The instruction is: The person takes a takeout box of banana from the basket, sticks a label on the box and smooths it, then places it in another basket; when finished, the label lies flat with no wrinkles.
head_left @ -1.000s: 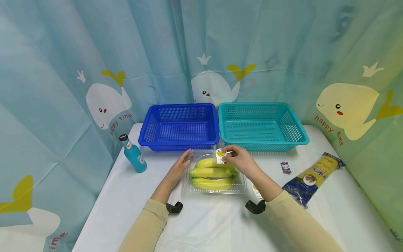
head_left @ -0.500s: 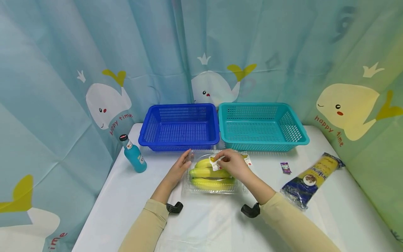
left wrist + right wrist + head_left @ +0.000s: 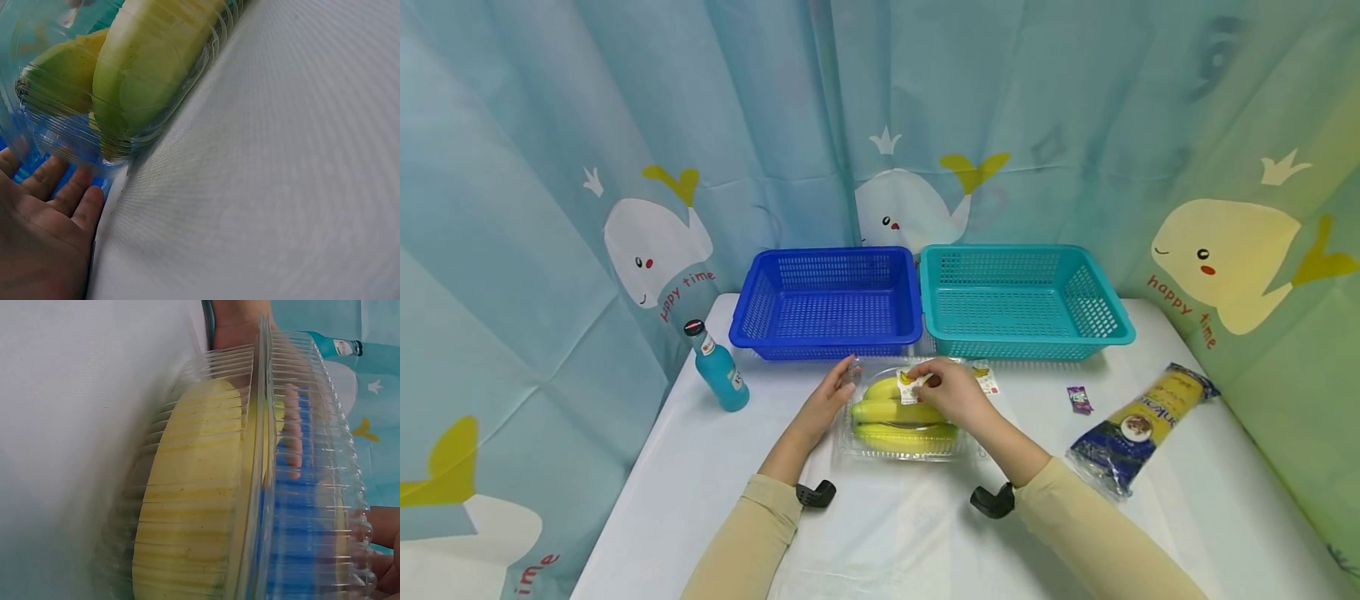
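Observation:
A clear plastic clamshell box (image 3: 850, 448) of yellow-green bananas (image 3: 895, 412) lies on the table before me. My left hand (image 3: 822, 407) rests against the box's left side, its fingers extended; the left wrist view shows the fingertips at the ribbed end. Thumb and fingers of my right hand (image 3: 958, 392) pinch a small white label (image 3: 907, 387) with a banana picture, held at the top of the lid. I cannot tell whether the label sticks to the plastic. In the right wrist view, only fingertips of the right hand (image 3: 384, 550) appear beyond the box.
A blue basket (image 3: 827, 342) and a teal basket (image 3: 1030, 340) stand behind the box. Another banana label (image 3: 987, 382) lies beyond my right hand. A blue bottle (image 3: 724, 372) stands left. A small purple packet (image 3: 1079, 400) and a yellow-and-blue bag (image 3: 1142, 429) lie right.
My right hand has moved left and slightly down with the label, to the top of the lid. The other label behind that hand has come into sight. My left hand has stayed put.

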`<action>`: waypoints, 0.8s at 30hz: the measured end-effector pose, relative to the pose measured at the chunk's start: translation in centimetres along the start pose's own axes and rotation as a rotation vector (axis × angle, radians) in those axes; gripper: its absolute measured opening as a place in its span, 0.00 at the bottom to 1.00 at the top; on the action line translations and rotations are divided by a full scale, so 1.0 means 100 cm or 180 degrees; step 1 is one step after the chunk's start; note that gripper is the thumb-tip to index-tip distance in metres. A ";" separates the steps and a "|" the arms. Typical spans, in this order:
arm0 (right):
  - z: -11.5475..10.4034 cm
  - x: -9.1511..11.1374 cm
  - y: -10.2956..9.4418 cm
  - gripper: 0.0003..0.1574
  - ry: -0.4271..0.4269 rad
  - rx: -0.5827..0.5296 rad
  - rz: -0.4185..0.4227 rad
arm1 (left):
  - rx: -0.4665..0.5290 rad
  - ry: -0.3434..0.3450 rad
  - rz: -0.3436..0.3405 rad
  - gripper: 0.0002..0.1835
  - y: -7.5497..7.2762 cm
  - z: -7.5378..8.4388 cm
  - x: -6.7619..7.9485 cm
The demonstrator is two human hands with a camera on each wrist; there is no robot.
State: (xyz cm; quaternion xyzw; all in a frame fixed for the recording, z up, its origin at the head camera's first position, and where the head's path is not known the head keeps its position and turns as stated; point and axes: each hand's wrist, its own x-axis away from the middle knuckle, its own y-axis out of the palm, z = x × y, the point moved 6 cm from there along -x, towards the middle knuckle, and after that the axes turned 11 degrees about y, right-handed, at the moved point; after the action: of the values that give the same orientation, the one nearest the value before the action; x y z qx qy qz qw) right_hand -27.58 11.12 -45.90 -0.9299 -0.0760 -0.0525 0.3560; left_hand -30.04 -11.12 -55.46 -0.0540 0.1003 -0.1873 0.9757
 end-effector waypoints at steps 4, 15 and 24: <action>-0.002 0.000 0.002 0.14 -0.0063 0.0127 0.0034 | 0.0041 -0.0024 -0.0041 0.33 0.000 0.000 0.000; -0.010 0.002 0.007 0.14 -0.0160 0.0530 0.0166 | 0.0136 0.0070 0.0030 0.38 0.000 0.000 0.001; -0.015 0.000 0.010 0.16 -0.0244 0.0817 -0.0002 | 0.0167 0.0045 0.0020 0.37 0.000 -0.003 0.000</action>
State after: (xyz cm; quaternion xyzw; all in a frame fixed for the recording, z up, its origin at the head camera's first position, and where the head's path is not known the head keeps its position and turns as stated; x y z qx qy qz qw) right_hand -27.49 9.38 -45.45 -0.8780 -0.0960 -0.0069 0.4688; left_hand -30.08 -11.20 -55.76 -0.0268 0.1024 -0.1872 0.9766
